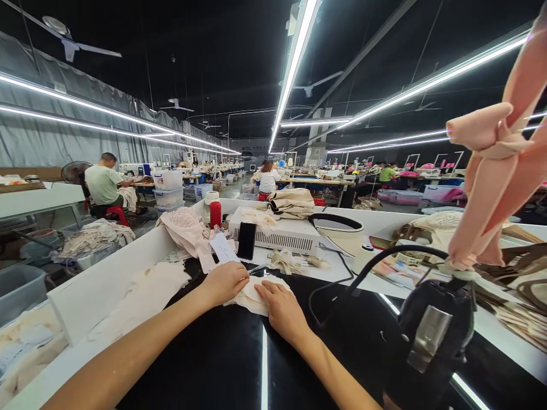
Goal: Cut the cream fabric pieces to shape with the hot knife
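Note:
Cream fabric pieces (253, 304) lie on the glossy black work surface (205, 359), between my two hands. My left hand (225, 282) is closed at the upper left edge of the fabric, with its fingertips pinched together near a thin dark tool (258, 268); whether it grips the tool or the cloth edge is unclear. My right hand (282, 307) rests on the right side of the fabric, its fingers spread and flat. A black phone (247, 240) stands upright just behind, beside a white paper slip (223, 248).
Behind the work surface are a white vented box (277, 230), a red bottle (215, 214) and a round cream container (342, 230). At right, a black machine (436, 324) with a cable stands under hanging pink fabric (487, 188). Other people sit farther off.

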`<state>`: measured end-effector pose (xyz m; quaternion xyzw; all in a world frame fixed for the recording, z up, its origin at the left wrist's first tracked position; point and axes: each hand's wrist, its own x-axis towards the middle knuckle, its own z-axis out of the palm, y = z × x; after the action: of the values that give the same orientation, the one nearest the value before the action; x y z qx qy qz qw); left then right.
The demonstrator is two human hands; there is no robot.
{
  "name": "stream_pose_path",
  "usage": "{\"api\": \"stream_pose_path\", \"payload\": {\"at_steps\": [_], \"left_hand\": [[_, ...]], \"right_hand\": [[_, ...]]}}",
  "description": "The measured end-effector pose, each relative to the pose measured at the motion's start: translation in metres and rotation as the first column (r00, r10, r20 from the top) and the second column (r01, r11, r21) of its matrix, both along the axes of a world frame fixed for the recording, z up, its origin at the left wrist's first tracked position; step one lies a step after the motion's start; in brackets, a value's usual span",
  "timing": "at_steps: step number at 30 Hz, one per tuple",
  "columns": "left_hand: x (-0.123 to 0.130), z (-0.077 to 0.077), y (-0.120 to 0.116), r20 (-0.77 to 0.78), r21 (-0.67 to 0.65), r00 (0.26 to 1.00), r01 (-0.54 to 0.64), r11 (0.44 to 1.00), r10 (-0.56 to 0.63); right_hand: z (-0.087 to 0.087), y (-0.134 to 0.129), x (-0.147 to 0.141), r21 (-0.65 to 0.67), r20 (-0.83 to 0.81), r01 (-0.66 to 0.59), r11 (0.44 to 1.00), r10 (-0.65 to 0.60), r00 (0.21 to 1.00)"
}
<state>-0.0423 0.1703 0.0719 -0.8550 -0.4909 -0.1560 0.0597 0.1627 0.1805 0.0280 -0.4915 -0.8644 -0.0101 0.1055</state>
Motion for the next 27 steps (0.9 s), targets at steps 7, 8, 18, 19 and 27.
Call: {"api": "stream_pose_path", "payload": {"at_steps": [7,8,18,19,27], "left_hand": [[-0.003,-0.017,0.006,0.018,-0.168,0.985,-0.167,0.972,0.172],[-0.005,-0.018,0.004,0.013,-0.187,0.975,-0.217,0.958,0.224],[0.002,-0.027,-0.009,-0.018,-0.356,0.882,-0.446,0.821,0.471],[0.003,-0.028,-0.01,-0.013,-0.361,0.883,-0.442,0.821,0.47],[-0.008,-0.037,0.0,0.03,-0.378,0.91,-0.372,0.848,0.413]], "right_hand": [[-0.002,-0.005,-0.001,0.005,0.018,0.005,1.0,-0.005,1.0],[-0.003,-0.005,-0.001,0.008,0.019,0.007,1.0,-0.007,1.0],[-0.009,-0.006,-0.001,0.034,0.039,0.02,0.999,-0.021,0.999],[-0.009,-0.006,-0.001,0.037,0.042,0.021,0.999,-0.023,0.999],[-0.012,-0.006,-0.001,0.074,0.067,0.055,0.996,-0.06,0.996]]}}
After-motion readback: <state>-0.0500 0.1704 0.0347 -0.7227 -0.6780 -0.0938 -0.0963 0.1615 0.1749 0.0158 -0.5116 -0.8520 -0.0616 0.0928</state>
